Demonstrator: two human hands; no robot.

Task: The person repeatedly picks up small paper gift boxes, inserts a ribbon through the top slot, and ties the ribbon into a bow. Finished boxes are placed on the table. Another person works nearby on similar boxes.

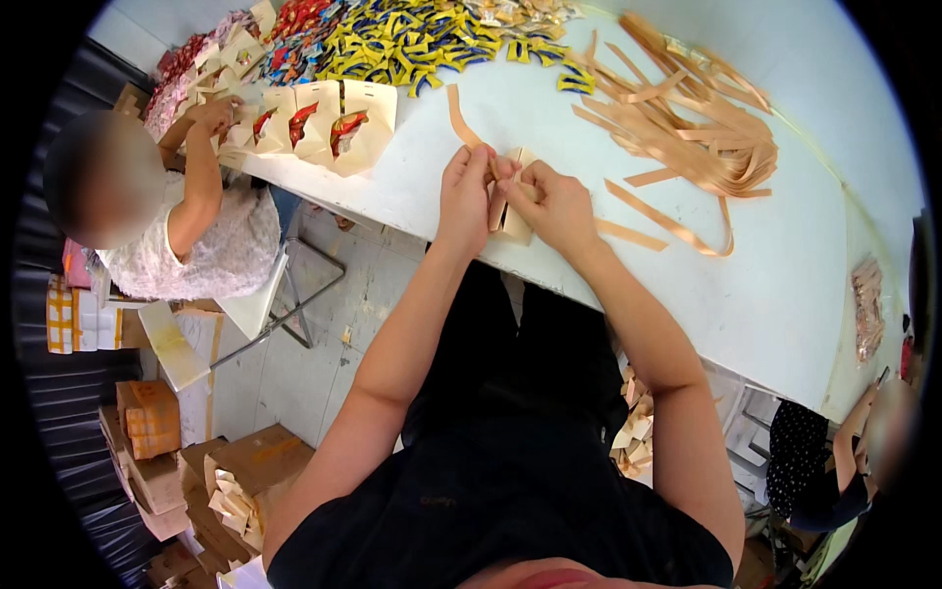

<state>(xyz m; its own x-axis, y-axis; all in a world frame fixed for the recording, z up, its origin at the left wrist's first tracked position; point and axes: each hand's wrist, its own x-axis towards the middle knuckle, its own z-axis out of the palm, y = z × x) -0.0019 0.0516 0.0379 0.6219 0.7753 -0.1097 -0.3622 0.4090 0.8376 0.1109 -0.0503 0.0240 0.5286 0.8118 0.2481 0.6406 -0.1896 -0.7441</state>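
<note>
A cream card box (516, 227) is between my two hands near the table's front edge, partly covered by them. My left hand (465, 193) pinches a peach ribbon (461, 121), whose free end sticks up and away across the white table. The fingertips of my right hand (553, 202) meet those of the left over the box, at the ribbon; what exactly they pinch is partly hidden. Another ribbon piece (631, 234) lies just right of my right wrist. A large bundle of peach ribbons (706, 140) is spread on the table to the right.
Open cream boxes (360, 129) with red wrapped packets stand at the left, near a seated co-worker (199, 228). Yellow-and-blue packets (412, 40) are heaped at the back. Another person (846, 464) is at the far right. Cardboard cartons (257, 460) stand on the floor at left.
</note>
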